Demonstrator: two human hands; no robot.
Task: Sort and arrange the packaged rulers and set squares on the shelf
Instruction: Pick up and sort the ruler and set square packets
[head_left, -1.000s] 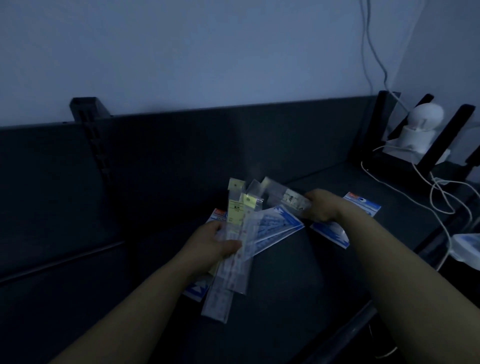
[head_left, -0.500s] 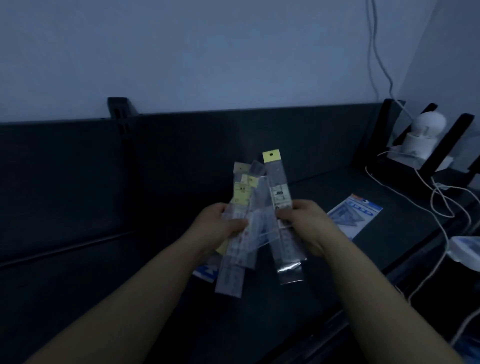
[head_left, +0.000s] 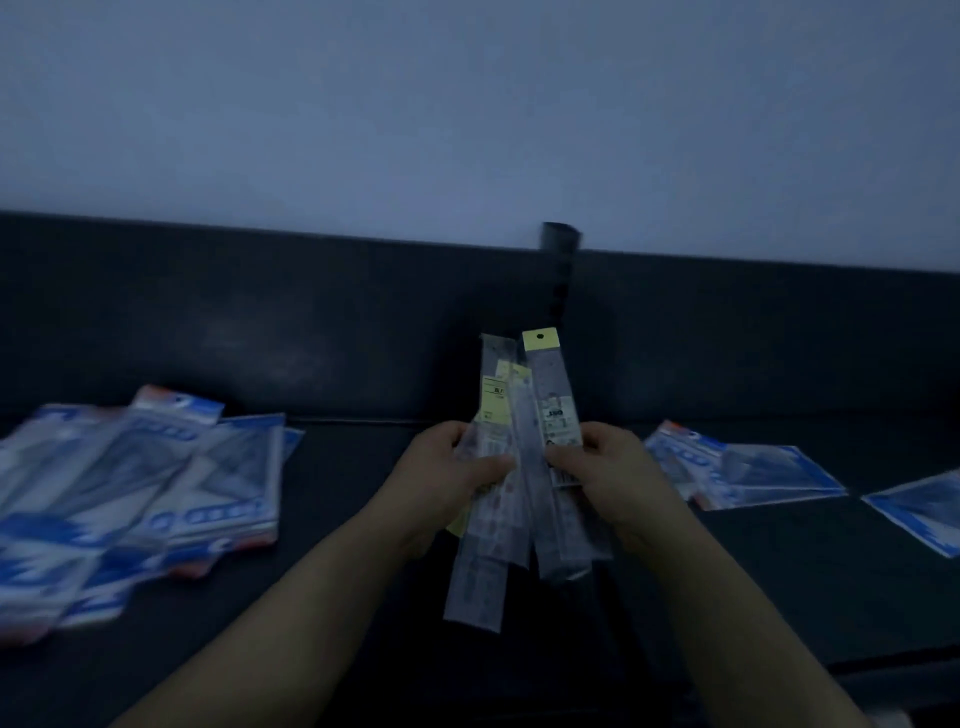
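The fingers (head_left: 493, 463) of the left hand (head_left: 441, 486) curl round a fan of clear-sleeved, yellow-tagged rulers (head_left: 485, 551) and the right hand (head_left: 621, 480) pinches one more ruler (head_left: 548, 379) beside the fan, above the dark shelf (head_left: 343, 483), where blue-and-white set-square packs (head_left: 156, 493) lie either side of the fan: gathering rulers, which next probably need squaring up and laying down.

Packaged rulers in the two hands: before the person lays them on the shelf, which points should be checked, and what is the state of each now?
1. Left hand grips the ruler bundle: ok.
2. Right hand pinches the yellow-topped ruler: ok.
3. Bare shelf free beside the hands: ok.
4. Left set square packs tidy: not ok, they lie fanned and overlapping.
5. Right set square packs apart from the rulers: ok.
6. Every pack in the bundle is a ruler: cannot tell, too dim.
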